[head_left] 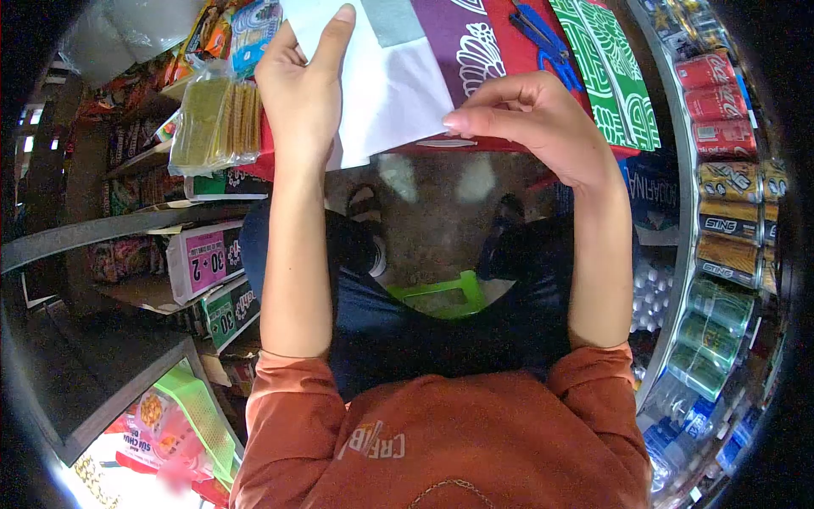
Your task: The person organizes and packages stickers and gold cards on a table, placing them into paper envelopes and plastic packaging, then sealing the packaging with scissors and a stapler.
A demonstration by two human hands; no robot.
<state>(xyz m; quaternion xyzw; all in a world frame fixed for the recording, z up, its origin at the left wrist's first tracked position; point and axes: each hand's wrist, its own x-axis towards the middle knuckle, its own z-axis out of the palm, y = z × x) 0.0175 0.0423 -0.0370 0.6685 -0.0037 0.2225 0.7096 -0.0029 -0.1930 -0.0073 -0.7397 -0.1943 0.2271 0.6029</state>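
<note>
A white sheet [390, 97], paper or thin cloth, lies between my hands at the top of the view, with a grey-green square piece [394, 21] on its upper part. My left hand [301, 89] grips its left side, thumb on top and fingers behind. At the lower right corner, my right hand [530, 119] pinches the sheet between thumb and fingertips. Just above that hand are blue-handled scissors [555, 55]. Under the sheet shows a purple piece with a white pattern [462, 42] on a red surface [517, 59]. Green-and-white patterned pieces [606, 72] lie at the right.
Left of my arm, a clear bag of yellowish-brown squares [212, 127] sits by shelves of packets and boxes [203, 254]. Stacked drink cans [721, 212] line the right side. A green plastic stool [445, 295] shows between my legs.
</note>
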